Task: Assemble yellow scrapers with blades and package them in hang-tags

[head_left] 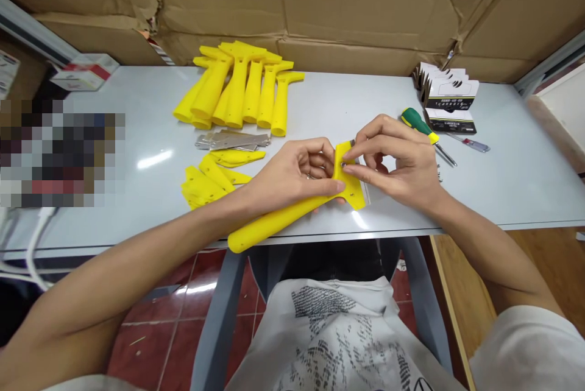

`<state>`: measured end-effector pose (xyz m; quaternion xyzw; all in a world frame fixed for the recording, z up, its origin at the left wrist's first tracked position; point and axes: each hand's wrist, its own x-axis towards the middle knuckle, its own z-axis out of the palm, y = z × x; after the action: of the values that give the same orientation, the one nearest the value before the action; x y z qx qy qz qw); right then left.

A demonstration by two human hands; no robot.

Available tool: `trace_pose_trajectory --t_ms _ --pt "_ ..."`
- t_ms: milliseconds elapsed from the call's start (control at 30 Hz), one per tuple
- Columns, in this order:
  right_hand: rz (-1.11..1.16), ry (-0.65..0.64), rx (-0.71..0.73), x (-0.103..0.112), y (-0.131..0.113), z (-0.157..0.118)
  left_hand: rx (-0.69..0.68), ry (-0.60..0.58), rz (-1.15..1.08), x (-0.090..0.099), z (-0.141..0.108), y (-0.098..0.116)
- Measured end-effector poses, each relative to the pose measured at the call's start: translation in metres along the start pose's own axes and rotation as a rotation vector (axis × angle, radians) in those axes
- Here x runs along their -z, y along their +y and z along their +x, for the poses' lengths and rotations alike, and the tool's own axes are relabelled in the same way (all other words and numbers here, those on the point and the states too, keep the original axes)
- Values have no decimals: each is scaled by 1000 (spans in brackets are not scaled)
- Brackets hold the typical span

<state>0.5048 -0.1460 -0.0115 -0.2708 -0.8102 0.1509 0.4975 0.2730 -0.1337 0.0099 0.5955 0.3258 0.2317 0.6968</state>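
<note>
A yellow scraper [281, 217] with a thin metal blade along its head lies tilted over the table's front edge. My left hand [307, 170] is closed around the neck and head, its thumb pressed on the yellow face. At the head, my right hand [400, 162] pinches a small metal screw [343, 164] at a hole, thumb and forefinger touching there. The blade's edge shows beside the right fingertips. Part of the scraper is hidden behind my fingers.
Several yellow handles [237, 86] lie at the back, with metal blades [237, 140] and yellow cover pieces [208, 181] in front. A green-yellow screwdriver [419, 124], small screws [439, 173] and folded cards [450, 98] are on the right. Cardboard [292, 7] lines the back.
</note>
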Motion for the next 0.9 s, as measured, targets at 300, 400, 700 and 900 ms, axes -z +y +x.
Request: trace_pose_trajectory --t_ms 300,400,700,900 --pt "15 -16 -25 2 -1 -3 -5 -16 13 2 2 -5" --pt "30 -16 -21 1 -1 -3 9 -8 12 2 2 -4" --pt "36 -39 -23 2 -1 -3 20 -6 0 1 2 -3" --pt "53 -54 -39 5 -2 -1 7 -36 -14 1 3 -6"
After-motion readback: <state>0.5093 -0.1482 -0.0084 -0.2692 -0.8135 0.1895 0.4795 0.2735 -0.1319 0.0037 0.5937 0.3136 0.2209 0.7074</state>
